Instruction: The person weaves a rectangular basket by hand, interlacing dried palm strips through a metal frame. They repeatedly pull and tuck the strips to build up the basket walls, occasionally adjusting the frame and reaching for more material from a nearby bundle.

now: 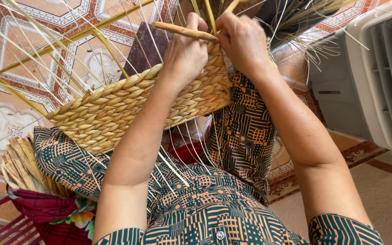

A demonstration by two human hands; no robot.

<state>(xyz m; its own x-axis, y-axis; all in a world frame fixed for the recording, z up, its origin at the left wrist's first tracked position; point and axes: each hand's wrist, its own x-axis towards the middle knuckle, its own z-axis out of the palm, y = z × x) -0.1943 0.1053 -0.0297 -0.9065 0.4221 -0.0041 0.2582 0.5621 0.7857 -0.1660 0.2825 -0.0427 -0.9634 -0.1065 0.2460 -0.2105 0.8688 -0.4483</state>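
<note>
A half-woven straw basket [110, 109] of braided golden fibre rests on my lap, with thin pale stakes fanning out of it to the left and upward. My left hand [186, 53] grips a twisted straw strand [184, 31] at the basket's top edge. Just to its right, my right hand [241, 38] pinches the same weaving edge, fingers closed around upright stakes and fibre. Both hands touch the rim close together. The rim under the fingers is hidden.
A bundle of dried straw [26, 170] wrapped in red cloth stands at lower left beside a red rack [1, 227]. A grey plastic fan housing [377, 77] fills the right side. Patterned floor tiles [10, 118] lie beneath, with loose straw at the top right.
</note>
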